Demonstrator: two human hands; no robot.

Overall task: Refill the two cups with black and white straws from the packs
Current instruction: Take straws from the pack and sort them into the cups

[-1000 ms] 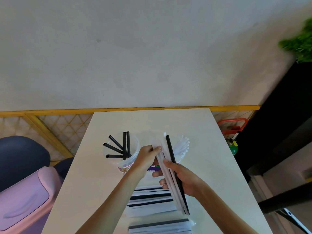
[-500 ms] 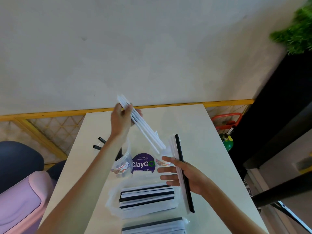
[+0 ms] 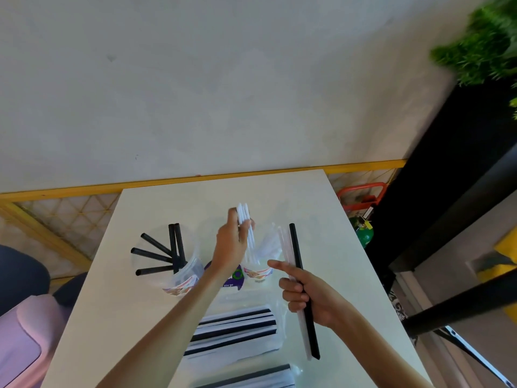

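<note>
Fingers and thumb of the left hand (image 3: 230, 247) are pinched on a small bunch of white straws (image 3: 244, 219), which is held over the right clear cup (image 3: 258, 273) near the middle of the table (image 3: 279, 191). The bunch's lower ends are pointed down into the cup's mouth (how deep cannot be told, since the hand is in front). One black straw (image 3: 298, 264) and a few loose white straws (image 3: 284, 245) beside it are gripped by the curled fingers of the right hand (image 3: 310, 301), with the forefinger stretched out leftward. Five black straws (image 3: 156, 256) are fanned in the left clear cup (image 3: 184, 275), toward the left edge. An opened straw pack (image 3: 235, 331) is laid near the near edge, and a second pack (image 3: 251, 378) is cut off by the frame there.
</note>
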